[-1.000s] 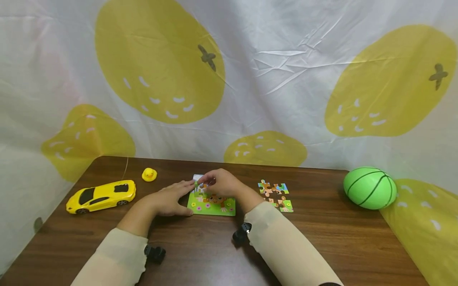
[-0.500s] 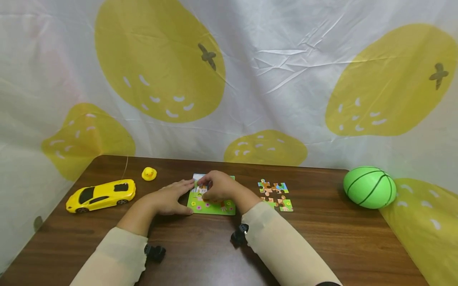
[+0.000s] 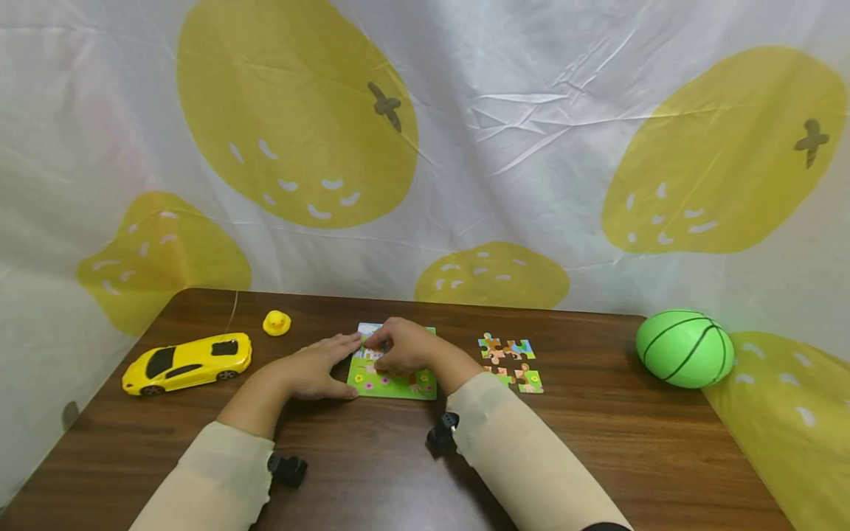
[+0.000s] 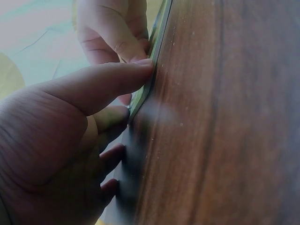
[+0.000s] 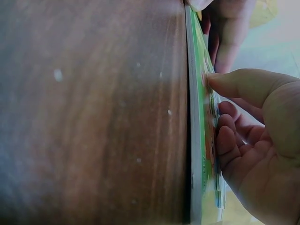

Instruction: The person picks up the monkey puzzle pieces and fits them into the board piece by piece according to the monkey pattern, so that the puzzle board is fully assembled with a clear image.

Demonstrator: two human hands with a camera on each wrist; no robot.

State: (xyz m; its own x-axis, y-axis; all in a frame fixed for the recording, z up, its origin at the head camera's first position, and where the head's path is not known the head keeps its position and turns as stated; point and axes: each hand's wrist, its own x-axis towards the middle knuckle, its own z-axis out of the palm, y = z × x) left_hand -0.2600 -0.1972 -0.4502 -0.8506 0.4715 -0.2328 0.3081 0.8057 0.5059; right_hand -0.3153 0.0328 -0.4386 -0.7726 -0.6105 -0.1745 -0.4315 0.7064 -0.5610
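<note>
A puzzle board with a green border and flowers lies flat on the table. My left hand spans its left edge with fingers stretched out; in the left wrist view the thumb touches the board's near edge. Over the board's left part, my right hand is bent down, its thumb and index finger at a puzzle piece that they partly cover. The right wrist view shows the thumb tip on the board and the other fingers curled against it. Several joined and loose puzzle pieces lie to the right.
A yellow toy car and a yellow rubber duck are on the left of the brown wooden table. At the right edge is a green ball. A lemon-printed cloth hangs behind.
My right hand has lowered slightly onto the board, its thumb shifting left and coming down by the piece. My left hand keeps its place at the board's left edge.
</note>
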